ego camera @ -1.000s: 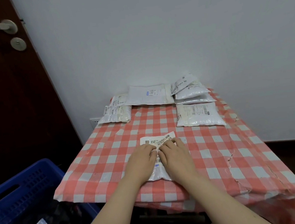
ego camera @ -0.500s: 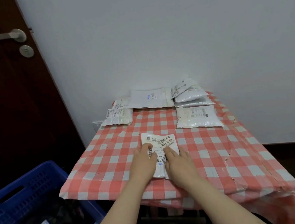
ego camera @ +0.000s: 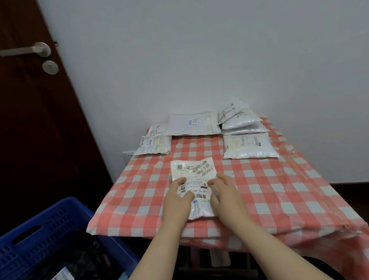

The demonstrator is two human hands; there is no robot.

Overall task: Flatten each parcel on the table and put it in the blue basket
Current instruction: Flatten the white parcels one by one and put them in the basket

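Observation:
A white parcel (ego camera: pixel 193 173) with a printed label lies on the checked table (ego camera: pixel 265 188), close to its near edge. My left hand (ego camera: pixel 176 201) holds the parcel's left side, thumb on top and fingers curled onto it. My right hand (ego camera: pixel 227 192) grips the right side with bent fingers. Both hands cover the parcel's near half. The blue basket (ego camera: pixel 40 239) stands on the floor at the lower left, with dark and white parcels inside.
Several white parcels lie along the table's far edge: a wide one (ego camera: pixel 192 126), a pair at the far left (ego camera: pixel 154 143), a stack at the far right (ego camera: pixel 241 121) and a flat one (ego camera: pixel 247 147). A dark door (ego camera: pixel 15 113) is on the left.
Both hands slid back along the parcel toward me, uncovering its far half. Their fingers went from flat to curled. The view has pulled back and tilted up.

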